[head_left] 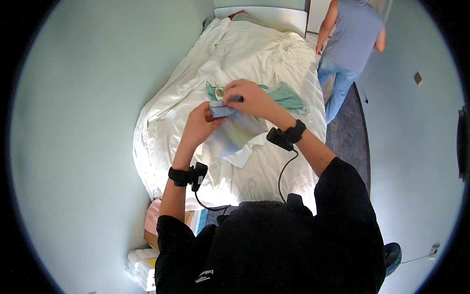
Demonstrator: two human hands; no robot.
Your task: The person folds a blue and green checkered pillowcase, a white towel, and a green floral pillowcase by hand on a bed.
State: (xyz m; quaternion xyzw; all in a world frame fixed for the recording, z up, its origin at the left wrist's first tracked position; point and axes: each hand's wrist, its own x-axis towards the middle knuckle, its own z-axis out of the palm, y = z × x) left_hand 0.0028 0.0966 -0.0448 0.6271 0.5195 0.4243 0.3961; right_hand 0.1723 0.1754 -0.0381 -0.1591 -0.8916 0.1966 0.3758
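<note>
A thin pale blue cloth (235, 132) with a yellowish patch hangs over the bed, held up by its top edge. My left hand (199, 123) pinches a folded blue corner of it. Close by on the right, my right hand (248, 98) grips the same upper edge, with its fingers bent inward. A small dark piece (237, 99) shows at the right fingers; what it is I cannot make out. Just beyond my hands lies a crumpled green garment (289, 98), partly covered by the right hand. Whitish fabric (241, 158) shows below the cloth's lower edge.
The bed (259, 49) has a rumpled white cover and a white headboard (274, 15). At the right, another person (350, 44) stands in the narrow passage beside it. Pink striped fabric (152, 215) and white plastic containers (143, 267) sit at lower left. Walls flank both sides.
</note>
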